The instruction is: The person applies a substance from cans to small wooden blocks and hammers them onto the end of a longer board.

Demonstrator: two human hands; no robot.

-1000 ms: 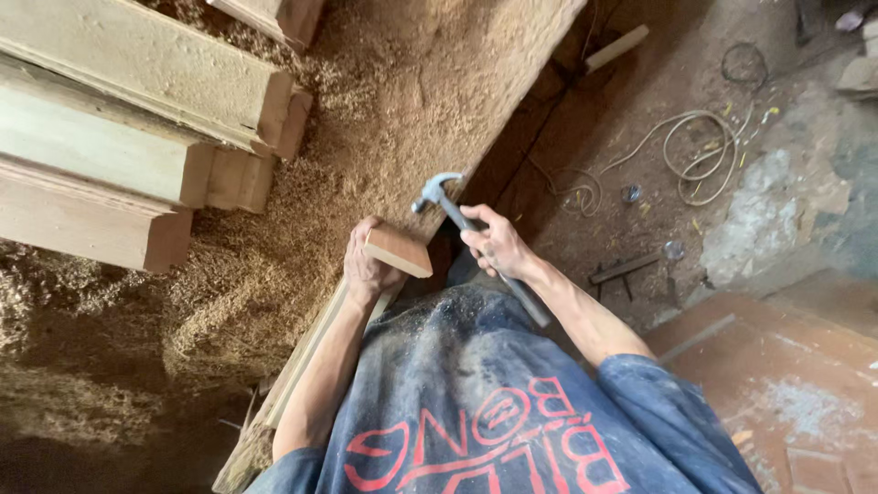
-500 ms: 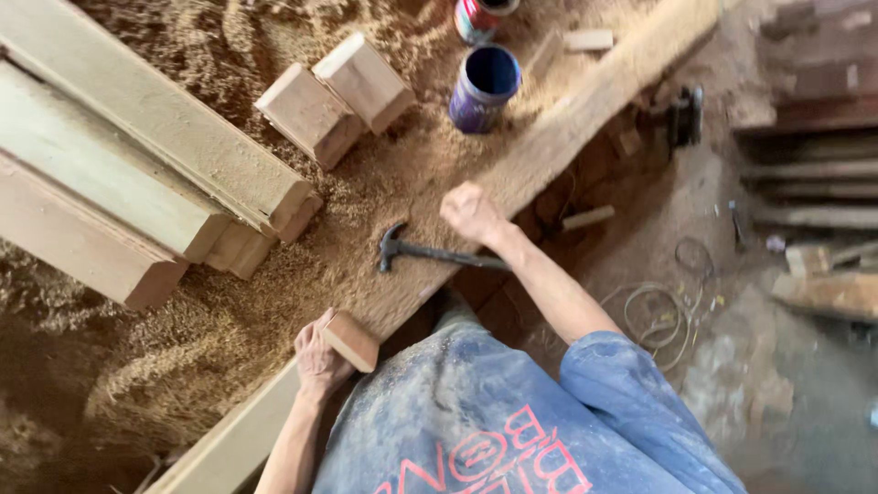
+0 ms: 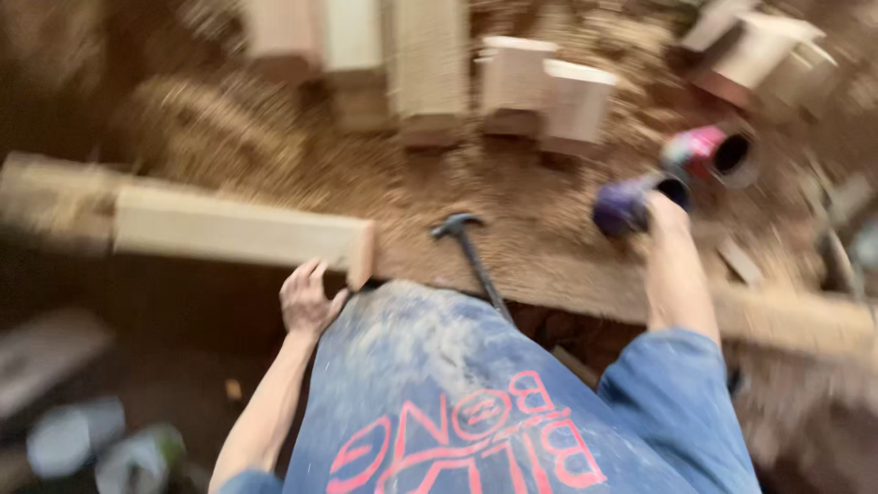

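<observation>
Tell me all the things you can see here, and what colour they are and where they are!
Long wooden beam: one, pale, lying at left, its end by the left hand.
Hammer: one, dark, lying on the bench edge in the middle, untouched.
Blue can: one, blue-purple, at right, at the right hand.
Pink can: one, pink-red, just behind the blue can.
Wooden blocks: two, pale, standing side by side at top middle; more blurred ones at top right.
Planks: about three, pale, at top.
Sawdust: brown, all over the bench.
Pale tubs: two, blurred, on the floor at lower left.
Left hand: on the beam's end.
Right hand: at the blue can; grip too blurred to tell.
</observation>
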